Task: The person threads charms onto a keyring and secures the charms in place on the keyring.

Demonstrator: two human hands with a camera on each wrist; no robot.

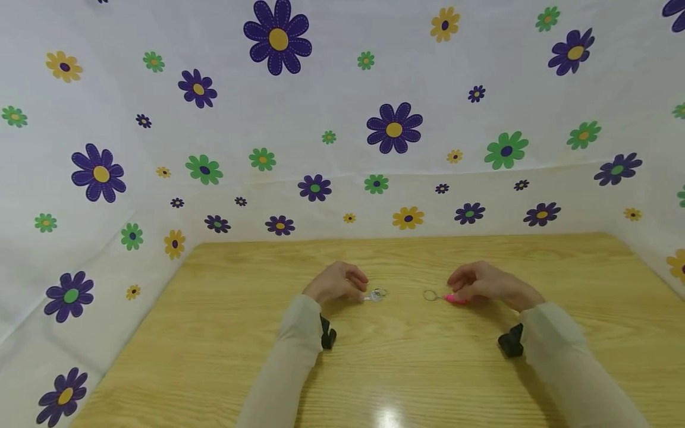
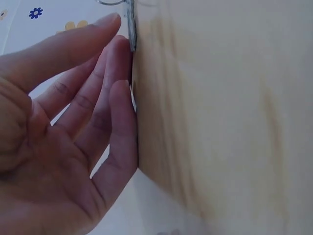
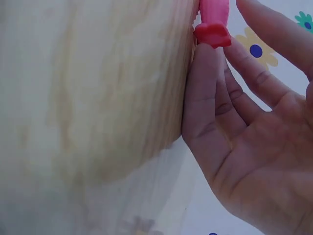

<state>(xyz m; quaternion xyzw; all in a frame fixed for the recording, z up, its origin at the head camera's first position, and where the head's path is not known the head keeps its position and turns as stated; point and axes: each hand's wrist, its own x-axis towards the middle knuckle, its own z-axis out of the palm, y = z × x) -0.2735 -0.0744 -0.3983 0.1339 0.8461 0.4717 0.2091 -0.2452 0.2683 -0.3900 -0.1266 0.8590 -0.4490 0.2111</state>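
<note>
A small silver key (image 1: 376, 295) with a ring lies on the wooden table (image 1: 396, 356). Beside it, the left hand (image 1: 334, 282) reaches in from the left. In the left wrist view the thumb stands apart from the fingers, close to the key (image 2: 132, 29). To the right lies a pink keychain charm (image 1: 455, 299), its metal ring (image 1: 430, 301) pointing left. The right hand (image 1: 484, 282) is at the charm's right end. Its fingers are next to the charm (image 3: 214, 24) in the right wrist view, with the thumb apart; whether they touch it I cannot tell.
A white cloth (image 1: 321, 89) printed with purple, green and yellow flowers surrounds the table at the back and sides. Each wrist carries a black camera mount (image 1: 511, 342). A light reflection shows near the table's front.
</note>
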